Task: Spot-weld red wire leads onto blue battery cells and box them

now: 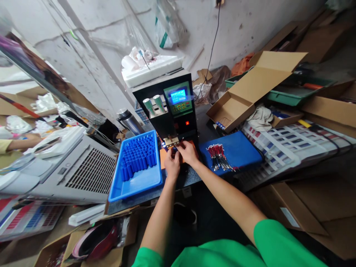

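In front of a black machine with a lit blue display [178,96], both hands meet under its small metal head [171,141]. My left hand [172,164] is closed, thumb and fingers pinched at the head. My right hand [188,152] reaches in from the right, its fingers pinched close to the left fingertips. A bit of blue shows between the fingertips; what they hold is mostly hidden. Left of the hands, a blue tray [141,187] holds many upright blue cylindrical cells [139,155]. To the right, a bundle of red and black wires [218,155] lies on a blue pad [244,150].
A steel thermos [130,121] stands behind the tray. An open cardboard box [236,105] sits behind the pad, beside a white plastic crate [278,152]. At far left, another person's arm [20,144] shows above a grey slatted unit [86,168].
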The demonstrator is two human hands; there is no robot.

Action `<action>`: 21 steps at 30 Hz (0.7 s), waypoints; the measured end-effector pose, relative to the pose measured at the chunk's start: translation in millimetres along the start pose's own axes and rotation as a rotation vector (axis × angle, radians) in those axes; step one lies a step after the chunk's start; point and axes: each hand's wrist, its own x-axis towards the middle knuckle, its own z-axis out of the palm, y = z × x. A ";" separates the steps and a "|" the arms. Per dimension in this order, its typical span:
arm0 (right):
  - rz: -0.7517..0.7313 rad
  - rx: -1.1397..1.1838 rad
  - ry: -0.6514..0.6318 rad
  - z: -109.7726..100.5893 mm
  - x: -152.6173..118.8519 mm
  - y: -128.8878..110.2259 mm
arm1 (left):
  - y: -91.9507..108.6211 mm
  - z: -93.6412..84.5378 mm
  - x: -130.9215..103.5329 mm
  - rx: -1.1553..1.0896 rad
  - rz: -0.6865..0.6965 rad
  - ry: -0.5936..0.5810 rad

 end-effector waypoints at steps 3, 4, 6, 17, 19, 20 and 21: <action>-0.001 -0.001 0.005 0.6 0.1 0.7 | -1.7 0.7 0.4 0.005 -0.018 -0.002; 0.002 0.002 0.007 1.0 0.1 1.4 | -2.5 0.9 0.5 -0.001 -0.017 -0.005; 0.009 0.009 0.005 1.4 0.2 3.2 | -3.9 1.1 0.5 -0.020 -0.009 -0.011; -0.043 0.032 -0.114 -19.2 5.8 18.8 | 2.2 1.3 -0.8 0.009 0.012 0.004; -0.033 -0.001 -0.129 -24.4 6.1 21.1 | 1.8 1.4 -0.4 0.010 0.013 0.004; -0.032 -0.021 -0.140 -26.1 6.2 22.0 | 1.4 1.4 -0.4 0.010 0.014 0.001; -0.034 -0.038 -0.149 -27.3 6.3 22.5 | 1.1 1.3 -0.5 0.011 0.013 0.001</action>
